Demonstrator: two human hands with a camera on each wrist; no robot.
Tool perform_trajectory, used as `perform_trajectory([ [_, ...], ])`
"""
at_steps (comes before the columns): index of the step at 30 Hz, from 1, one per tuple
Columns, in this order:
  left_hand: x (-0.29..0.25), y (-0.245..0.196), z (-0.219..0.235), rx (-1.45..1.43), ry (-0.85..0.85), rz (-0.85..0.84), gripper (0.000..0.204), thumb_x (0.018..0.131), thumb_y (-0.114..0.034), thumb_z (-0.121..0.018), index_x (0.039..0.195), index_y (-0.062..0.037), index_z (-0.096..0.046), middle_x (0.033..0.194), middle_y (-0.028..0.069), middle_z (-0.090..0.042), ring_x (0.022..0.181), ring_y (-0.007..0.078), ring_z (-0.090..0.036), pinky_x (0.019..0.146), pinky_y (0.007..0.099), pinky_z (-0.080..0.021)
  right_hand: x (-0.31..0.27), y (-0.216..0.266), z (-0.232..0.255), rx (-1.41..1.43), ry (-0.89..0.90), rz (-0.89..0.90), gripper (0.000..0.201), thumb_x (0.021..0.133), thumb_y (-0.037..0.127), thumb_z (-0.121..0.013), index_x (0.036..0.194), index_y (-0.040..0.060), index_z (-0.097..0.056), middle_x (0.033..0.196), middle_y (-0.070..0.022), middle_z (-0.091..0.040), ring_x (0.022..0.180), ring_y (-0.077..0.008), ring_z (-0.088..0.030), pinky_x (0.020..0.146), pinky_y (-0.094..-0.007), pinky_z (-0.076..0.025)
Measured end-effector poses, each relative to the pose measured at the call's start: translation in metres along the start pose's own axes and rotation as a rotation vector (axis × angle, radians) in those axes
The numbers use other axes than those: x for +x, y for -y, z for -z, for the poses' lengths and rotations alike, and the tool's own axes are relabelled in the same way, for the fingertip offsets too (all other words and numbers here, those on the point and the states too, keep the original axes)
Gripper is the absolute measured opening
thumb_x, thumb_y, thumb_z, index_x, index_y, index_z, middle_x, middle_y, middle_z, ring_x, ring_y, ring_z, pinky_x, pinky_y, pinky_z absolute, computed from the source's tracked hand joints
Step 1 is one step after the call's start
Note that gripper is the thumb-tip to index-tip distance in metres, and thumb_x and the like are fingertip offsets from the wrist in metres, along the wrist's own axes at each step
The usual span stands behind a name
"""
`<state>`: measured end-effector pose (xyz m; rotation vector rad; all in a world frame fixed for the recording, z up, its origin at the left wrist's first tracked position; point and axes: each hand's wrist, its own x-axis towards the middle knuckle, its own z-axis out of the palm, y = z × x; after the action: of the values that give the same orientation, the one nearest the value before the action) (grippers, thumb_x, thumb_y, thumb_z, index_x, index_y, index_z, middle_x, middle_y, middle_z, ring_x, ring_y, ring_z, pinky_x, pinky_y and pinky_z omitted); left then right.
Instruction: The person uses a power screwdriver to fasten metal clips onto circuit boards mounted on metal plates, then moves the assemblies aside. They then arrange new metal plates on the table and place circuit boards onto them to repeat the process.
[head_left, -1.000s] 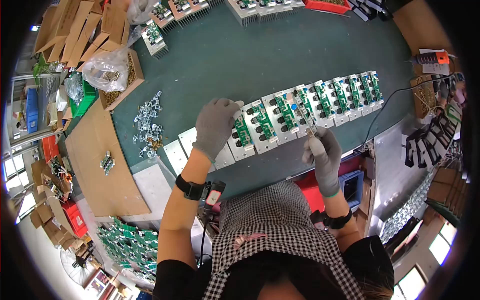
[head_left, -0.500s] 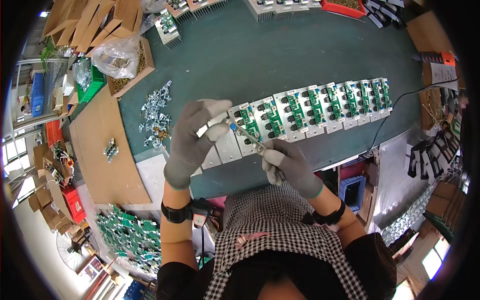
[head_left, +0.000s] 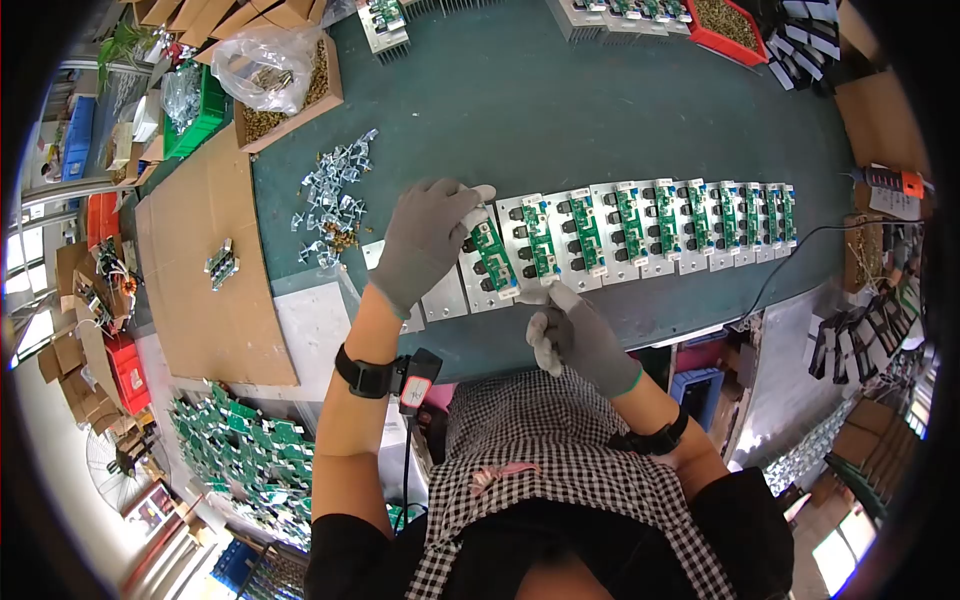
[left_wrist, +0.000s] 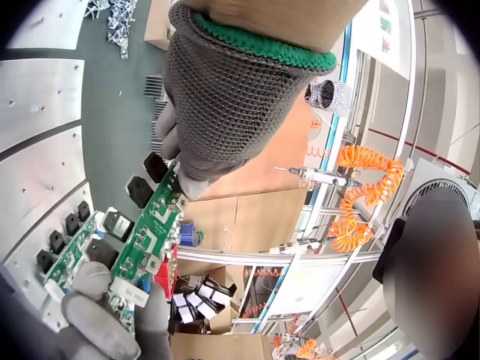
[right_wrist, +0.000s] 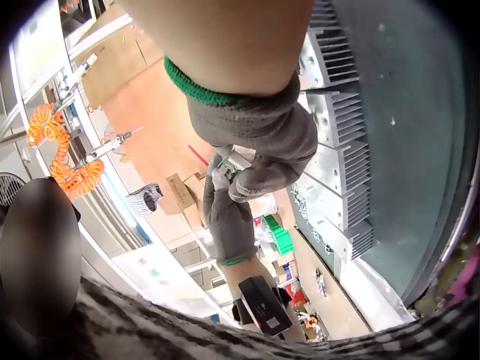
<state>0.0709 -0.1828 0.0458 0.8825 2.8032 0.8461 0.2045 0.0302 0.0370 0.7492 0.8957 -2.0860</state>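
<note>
A green circuit board (head_left: 491, 258) with black components lies tilted between both gloved hands, over a metal plate at the left part of the row. The left hand (head_left: 425, 240) pinches its upper end between thumb and fingers; in the left wrist view the left hand (left_wrist: 225, 97) grips one end of the board (left_wrist: 147, 234). At the board's lower end is the right hand (head_left: 580, 335), its fingers curled round that end; the right wrist view shows the right hand (right_wrist: 259, 139) close to the left hand (right_wrist: 229, 225). Bare metal plates (head_left: 444, 297) lie below the left hand.
Plates with mounted boards (head_left: 628, 225) run rightward. Left of the hands lie a pile of small metal clips (head_left: 335, 195) and a cardboard sheet (head_left: 190, 330). A box with a plastic bag (head_left: 265, 70) stands behind, and a red tray (head_left: 728, 30) at the back right. A black cable (head_left: 775, 275) curves at the right.
Both hands came left from the row with the board. The board has turned from edge-on to face up, and the left hand has moved slightly right over the plates.
</note>
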Motion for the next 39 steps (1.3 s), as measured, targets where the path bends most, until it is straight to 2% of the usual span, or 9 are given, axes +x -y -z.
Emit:
perform_trajectory([
  [8,0.006,0.010,-0.031,0.161,0.138,-0.026,0.035,0.081,-0.005,-0.061,0.112,-0.0167,-0.069,0.099,0.0065,-0.062,0.095,0.0282,-0.058,0.085,0.0412,-0.046,-0.009,-0.005,0.008,-0.074,-0.085,0.097,0.050,0.103,0.040,-0.043,0.127,-0.0028,-0.053,0.073,-0.0086,-0.062,0.049,-0.0157,-0.059,0.038,-0.0266,-0.043],
  [14,0.008,0.015,-0.036,0.182,0.192,-0.005,0.030,0.084,-0.012,-0.065,0.114,-0.0162,-0.069,0.103,0.0066,-0.062,0.099,0.0280,-0.059,0.087,0.0405,-0.046,-0.012,0.013,-0.030,-0.185,-0.090,0.208,0.049,0.103,0.036,-0.041,0.126,-0.0055,-0.052,0.074,-0.0097,-0.062,0.050,-0.0138,-0.059,0.041,-0.0235,-0.045],
  [18,-0.005,0.021,-0.024,0.004,-0.048,0.005,0.027,0.093,-0.020,-0.061,0.119,-0.0145,-0.067,0.107,0.0092,-0.063,0.100,0.0295,-0.060,0.085,0.0416,-0.047,-0.005,0.021,-0.067,-0.323,-0.035,0.281,0.047,0.103,0.034,-0.039,0.124,-0.0064,-0.053,0.075,-0.0093,-0.062,0.053,-0.0123,-0.060,0.043,-0.0219,-0.046],
  [21,-0.040,0.043,0.009,-0.147,-0.218,0.201,0.028,0.093,-0.020,-0.060,0.119,-0.0120,-0.067,0.106,0.0113,-0.064,0.098,0.0318,-0.060,0.085,0.0406,-0.048,0.012,0.022,-0.105,-0.407,0.042,0.288,0.039,0.103,0.026,-0.041,0.121,-0.0052,-0.056,0.078,-0.0082,-0.062,0.055,-0.0115,-0.060,0.045,-0.0217,-0.047],
  [25,-0.134,0.106,0.051,-0.331,-0.632,0.658,0.028,0.097,-0.015,-0.055,0.120,-0.0035,-0.066,0.103,0.0117,-0.065,0.092,0.0227,-0.062,0.083,0.0333,-0.048,0.058,0.001,-0.175,-0.532,0.183,0.286,0.029,0.100,0.018,-0.046,0.117,-0.0020,-0.059,0.081,-0.0073,-0.062,0.058,-0.0110,-0.060,0.048,-0.0227,-0.047],
  [27,-0.191,0.154,0.057,-0.280,-0.938,0.804,0.027,0.097,-0.018,-0.055,0.116,-0.0045,-0.068,0.101,0.0123,-0.064,0.086,0.0219,-0.061,0.076,0.0310,-0.048,0.100,-0.018,-0.215,-0.646,0.240,0.234,0.027,0.098,0.020,-0.051,0.117,0.0013,-0.060,0.082,-0.0059,-0.061,0.059,-0.0102,-0.059,0.049,-0.0226,-0.046],
  [31,-0.275,0.246,0.071,0.016,-1.052,1.030,0.034,0.095,-0.019,-0.054,0.126,-0.0065,-0.062,0.111,0.0136,-0.065,0.098,0.0274,-0.062,0.085,0.0371,-0.049,0.211,-0.074,-0.279,-0.936,0.381,0.418,0.031,0.092,0.023,-0.059,0.115,0.0017,-0.059,0.085,-0.0066,-0.061,0.066,-0.0149,-0.062,0.059,-0.0293,-0.050],
  [34,-0.295,0.287,0.087,0.088,-0.915,1.198,0.037,0.091,-0.020,-0.058,0.127,-0.0085,-0.061,0.117,0.0133,-0.065,0.107,0.0311,-0.059,0.091,0.0417,-0.048,0.283,-0.116,-0.313,-1.318,0.335,0.802,0.040,0.089,0.026,-0.063,0.119,0.0012,-0.056,0.091,-0.0120,-0.064,0.079,-0.0236,-0.066,0.071,-0.0371,-0.052],
  [39,-0.302,0.301,0.109,0.139,-0.602,1.263,0.046,0.088,-0.025,-0.064,0.131,-0.0103,-0.059,0.121,0.0175,-0.063,0.117,0.0288,-0.057,0.100,0.0390,-0.044,0.331,-0.142,-0.354,-1.715,0.111,0.677,0.058,0.085,0.035,-0.069,0.128,0.0025,-0.049,0.106,-0.0164,-0.065,0.099,-0.0316,-0.066,0.083,-0.0436,-0.051],
])
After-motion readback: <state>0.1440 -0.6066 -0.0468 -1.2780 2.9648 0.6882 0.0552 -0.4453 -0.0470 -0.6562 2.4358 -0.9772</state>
